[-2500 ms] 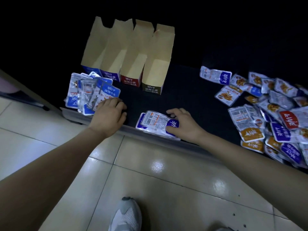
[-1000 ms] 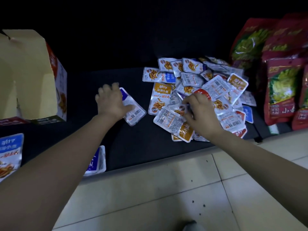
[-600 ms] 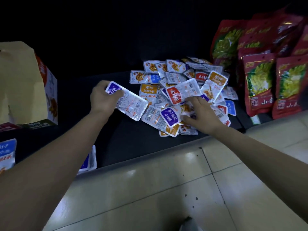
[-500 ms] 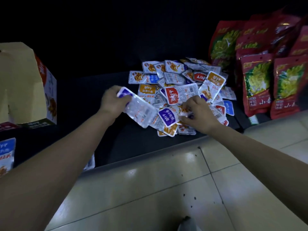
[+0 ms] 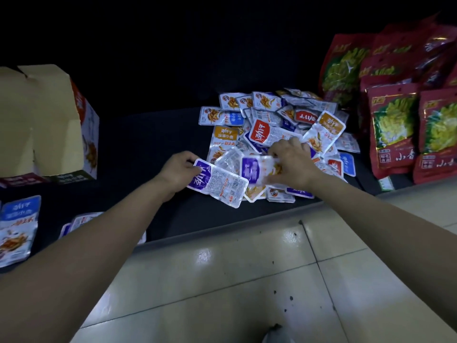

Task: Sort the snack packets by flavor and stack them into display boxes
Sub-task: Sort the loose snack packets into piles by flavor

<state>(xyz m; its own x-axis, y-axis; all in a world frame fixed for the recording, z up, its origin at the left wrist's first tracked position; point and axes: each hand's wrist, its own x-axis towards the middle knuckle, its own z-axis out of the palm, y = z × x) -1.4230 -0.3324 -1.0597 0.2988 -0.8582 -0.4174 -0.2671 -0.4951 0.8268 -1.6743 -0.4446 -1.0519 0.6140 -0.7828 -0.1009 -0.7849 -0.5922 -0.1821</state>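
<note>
Snack packets (image 5: 272, 134) in red, orange, blue and purple lie heaped right of centre on a dark surface (image 5: 148, 149). At the heap's near edge the left hand (image 5: 176, 170) pinches one purple packet (image 5: 220, 184) by its left end. Just to its right, the right hand (image 5: 293, 164) grips a second, blurred purple packet (image 5: 254, 170) with curled fingers. Open cardboard display boxes (image 5: 44, 120) stand at the left, a blue packet (image 5: 18, 226) lies nearer, and red bags (image 5: 393, 125) stand at the right.

Big red bags (image 5: 393, 129) at rt, tiled floor (image 5: 222, 280), shoe tip (image 5: 277, 336) at btm edge
</note>
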